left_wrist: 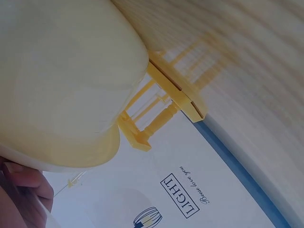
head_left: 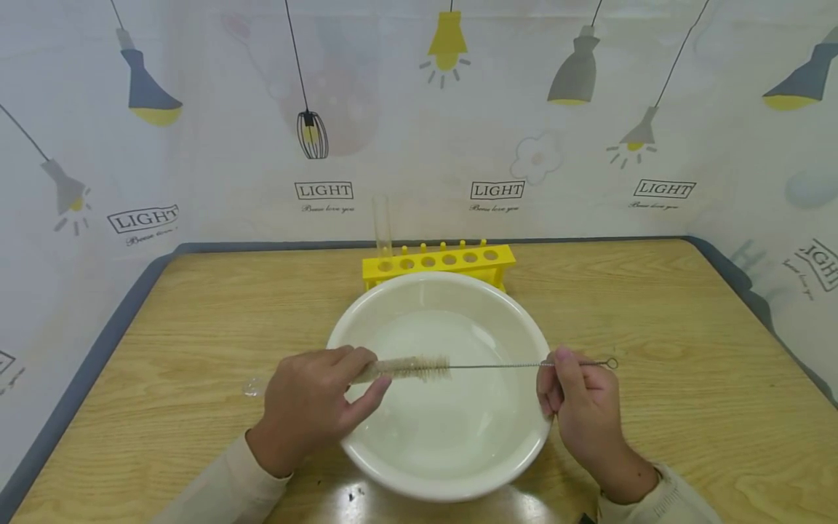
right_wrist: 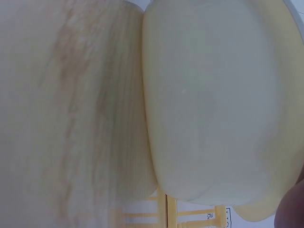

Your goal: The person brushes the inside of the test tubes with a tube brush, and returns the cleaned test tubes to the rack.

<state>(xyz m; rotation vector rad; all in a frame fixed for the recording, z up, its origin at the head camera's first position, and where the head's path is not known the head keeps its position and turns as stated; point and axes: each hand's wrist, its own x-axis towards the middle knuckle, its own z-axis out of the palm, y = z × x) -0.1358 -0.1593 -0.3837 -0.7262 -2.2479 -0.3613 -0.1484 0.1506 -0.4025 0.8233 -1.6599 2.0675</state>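
Observation:
Over the white basin, my left hand holds a clear glass test tube sideways, its rounded end sticking out left of the hand. A bristled test tube brush lies partly inside the tube's mouth, with some bristles outside. My right hand pinches the brush's twisted wire handle near its looped end, at the basin's right rim. In the left wrist view, fingers show at the lower left edge. Only a blurred bit of the right hand appears in the right wrist view.
Behind the basin stands a yellow test tube rack with one upright clear tube in its left hole. The wooden table ends at a curtain printed with lamps. Water seems to be in the basin.

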